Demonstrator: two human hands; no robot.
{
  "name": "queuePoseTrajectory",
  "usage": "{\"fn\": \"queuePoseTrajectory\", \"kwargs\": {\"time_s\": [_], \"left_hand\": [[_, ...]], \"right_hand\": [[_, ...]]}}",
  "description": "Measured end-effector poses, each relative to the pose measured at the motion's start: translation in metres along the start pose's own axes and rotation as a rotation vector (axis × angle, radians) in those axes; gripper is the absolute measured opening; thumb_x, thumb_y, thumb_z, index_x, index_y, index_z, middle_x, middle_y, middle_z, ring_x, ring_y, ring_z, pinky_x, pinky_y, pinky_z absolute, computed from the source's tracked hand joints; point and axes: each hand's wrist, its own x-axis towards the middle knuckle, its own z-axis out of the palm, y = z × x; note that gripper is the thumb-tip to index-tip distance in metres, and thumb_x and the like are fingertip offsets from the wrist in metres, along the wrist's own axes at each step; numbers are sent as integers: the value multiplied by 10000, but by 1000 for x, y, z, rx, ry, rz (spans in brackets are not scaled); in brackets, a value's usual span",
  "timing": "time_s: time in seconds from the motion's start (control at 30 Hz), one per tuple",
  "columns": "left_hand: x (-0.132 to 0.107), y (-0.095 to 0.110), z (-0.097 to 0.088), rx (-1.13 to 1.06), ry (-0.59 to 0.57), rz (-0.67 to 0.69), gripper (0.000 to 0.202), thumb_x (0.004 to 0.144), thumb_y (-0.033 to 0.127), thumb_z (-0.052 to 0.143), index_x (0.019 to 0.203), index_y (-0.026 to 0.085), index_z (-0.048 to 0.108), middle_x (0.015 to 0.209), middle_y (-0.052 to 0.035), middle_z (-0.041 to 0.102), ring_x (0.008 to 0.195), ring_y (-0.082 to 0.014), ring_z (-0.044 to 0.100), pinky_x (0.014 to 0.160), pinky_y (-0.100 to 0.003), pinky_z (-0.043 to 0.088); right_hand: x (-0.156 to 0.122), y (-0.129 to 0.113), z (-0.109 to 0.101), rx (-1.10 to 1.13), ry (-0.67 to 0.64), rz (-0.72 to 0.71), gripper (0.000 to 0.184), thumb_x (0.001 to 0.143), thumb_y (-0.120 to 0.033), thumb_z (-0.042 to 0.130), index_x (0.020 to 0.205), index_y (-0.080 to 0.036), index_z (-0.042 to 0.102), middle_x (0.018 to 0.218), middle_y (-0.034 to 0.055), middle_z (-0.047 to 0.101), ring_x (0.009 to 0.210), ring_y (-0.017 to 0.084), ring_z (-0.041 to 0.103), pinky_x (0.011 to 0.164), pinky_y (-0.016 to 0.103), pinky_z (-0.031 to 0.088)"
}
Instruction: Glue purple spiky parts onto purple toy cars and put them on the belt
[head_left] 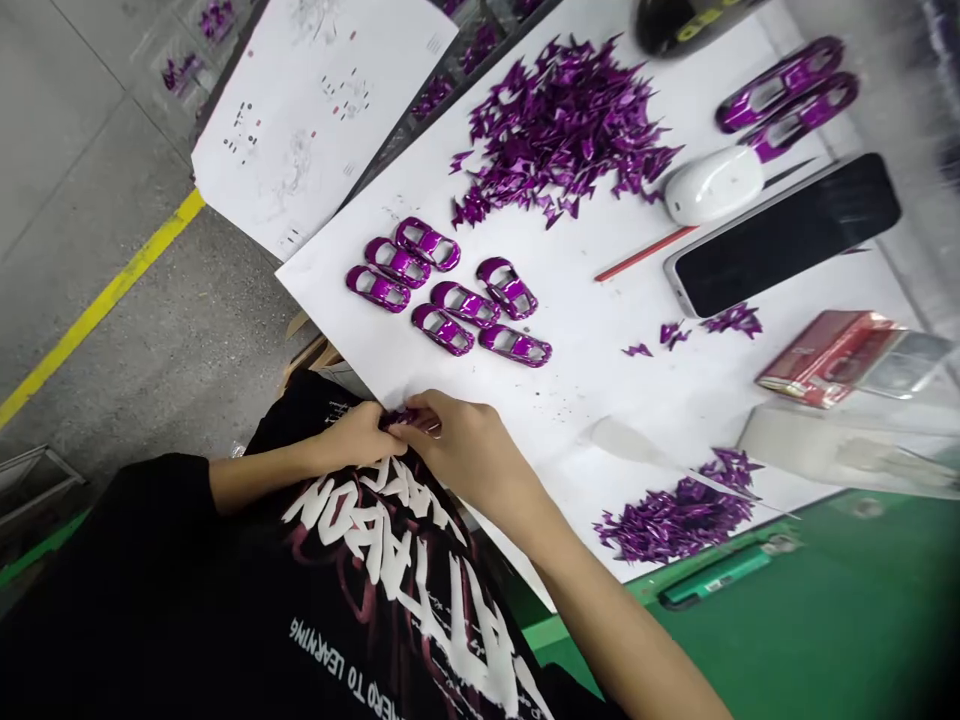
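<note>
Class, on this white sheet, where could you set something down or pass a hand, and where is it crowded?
Bare paper lies between the purple car shells and the lower purple pile, and between the red pencil and the shells. It is crowded at the top right, where the white mouse, phone and upper pile sit close.

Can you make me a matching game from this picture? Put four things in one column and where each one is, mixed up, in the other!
Things
1. Small purple piece
2. Red pencil
3. Phone
4. Purple model car bodies

Places
A. On the white sheet, pointing toward the phone
B. Pinched between the left hand and right hand
C. In neat rows near the hands
D. Lying screen up beside the white computer mouse

Pairs: 1-B, 2-A, 3-D, 4-C
</note>
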Motion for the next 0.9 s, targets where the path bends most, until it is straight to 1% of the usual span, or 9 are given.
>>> {"fn": "queuePoseTrajectory", "kwargs": {"time_s": [0.07, 0.17, 0.23, 0.37, 0.53, 0.67, 0.77, 0.83, 0.9], "left_hand": [[3, 1, 4, -32, 9, -70, 131, 659, 78, 622, 742, 156, 558, 493, 50, 411, 393, -115, 373, 388, -223, 216], [5, 5, 6, -76, 4, -180, 178, 605, 51, 582, 711, 178, 514, 462, 60, 380, 356, -113, 305, 374, -239, 176], [4, 8, 5, -99, -10, -233, 182, 575, 41, 562, 648, 184, 477, 444, 58, 356, 342, -103, 269, 371, -247, 145], [3, 13, 2, -136, -54, -287, 212, 555, 26, 538, 542, 187, 401, 419, 55, 288, 340, -84, 228, 383, -251, 98], [7, 13, 2, -155, -63, -298, 233, 576, 12, 555, 559, 187, 402, 438, 59, 292, 348, -79, 223, 395, -255, 112], [11, 11, 2, -120, -67, -232, 199, 628, 32, 591, 616, 183, 462, 447, 62, 296, 364, -95, 247, 404, -256, 151], [2, 13, -2, -35, -46, -110, 106, 715, 80, 642, 729, 164, 579, 516, 29, 422, 464, -144, 426, 458, -246, 296], [-14, 16, -6, 57, -25, 12, 103, 759, 130, 701, 853, 156, 668, 700, -28, 599, 699, -204, 615, 592, -248, 439], [-33, 20, -11, 223, -2, 179, 232, 795, 182, 716, 1026, 162, 709, 962, -91, 706, 982, -288, 685, 801, -315, 545]], "right_hand": [[9, 0, -5, -64, -48, 62, 169, 813, -264, 810, 923, -191, 703, 854, 45, 773, 788, 265, 749, 634, 350, 543], [24, 2, -12, -103, -119, 124, 285, 731, -370, 873, 804, -212, 646, 749, 29, 730, 639, 226, 686, 505, 316, 457], [33, 3, -14, -82, -145, 161, 344, 651, -386, 916, 744, -221, 629, 678, 22, 691, 545, 195, 622, 443, 300, 413], [41, -2, -14, -6, -162, 227, 353, 580, -334, 945, 687, -227, 625, 618, 13, 663, 515, 188, 601, 429, 301, 423], [44, -13, -21, -7, -205, 355, 305, 582, -242, 931, 685, -221, 645, 660, 2, 701, 622, 217, 671, 502, 314, 472], [37, -7, -22, 79, -181, 246, 233, 639, -252, 913, 724, -215, 699, 713, 4, 728, 669, 212, 700, 565, 318, 509], [19, -2, -15, 173, -109, 158, 163, 770, -240, 848, 892, -206, 745, 868, 10, 772, 806, 204, 732, 745, 346, 567], [0, -1, -6, 283, -26, 113, 175, 834, -233, 806, 992, -199, 738, 949, 14, 779, 867, 191, 734, 805, 343, 572], [-21, -3, 3, 416, 65, 43, 178, 868, -251, 785, 1025, -202, 718, 964, 9, 770, 869, 171, 724, 791, 316, 570]]}}
